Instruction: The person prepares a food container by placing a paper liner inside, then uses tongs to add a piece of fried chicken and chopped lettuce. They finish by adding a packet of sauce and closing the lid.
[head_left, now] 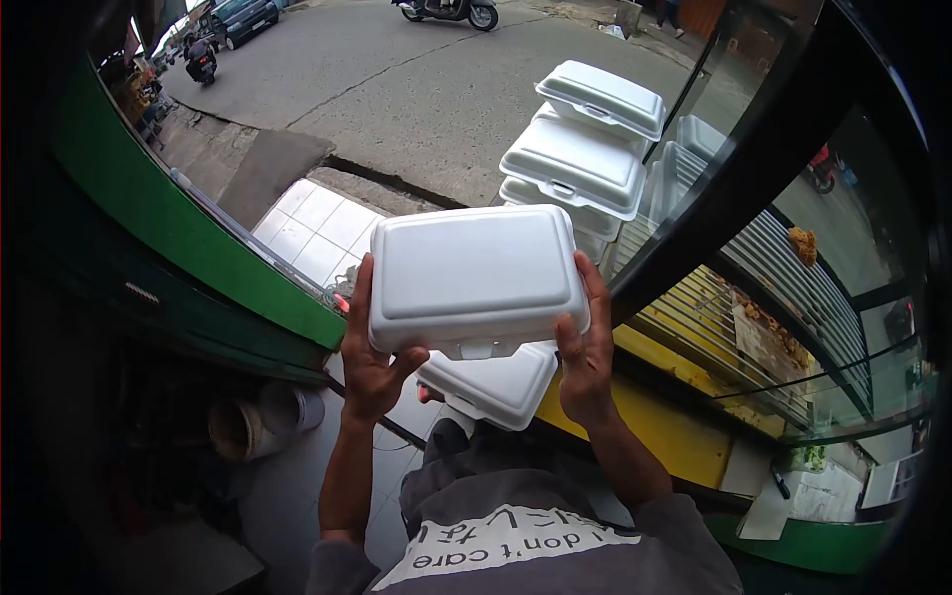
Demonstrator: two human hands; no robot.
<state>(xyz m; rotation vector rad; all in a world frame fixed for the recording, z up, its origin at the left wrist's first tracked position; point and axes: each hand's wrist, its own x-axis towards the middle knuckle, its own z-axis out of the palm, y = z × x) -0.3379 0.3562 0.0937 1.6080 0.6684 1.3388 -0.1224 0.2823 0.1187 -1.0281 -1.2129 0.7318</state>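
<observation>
A closed white foam food box (pixel 476 263) is held up in front of my chest, its lid facing me and its front tab at the lower edge. My left hand (pixel 373 347) grips its left end, thumb along the lower corner. On the opposite end my right hand (pixel 587 347) is closed round the edge, thumb at the front. Below it, partly covered, another white foam box (pixel 496 382) sits near my lap. Beyond my right hand stands a stack of closed foam boxes (pixel 575 159).
A glass display case (pixel 773 327) with a slatted rack and fried food pieces stands at the right. White tiled ledge (pixel 319 223) lies ahead, beside the road. Two buckets (pixel 288 407) are on the floor at the left. A scooter (pixel 448 10) and a blue car (pixel 243 18) are on the street.
</observation>
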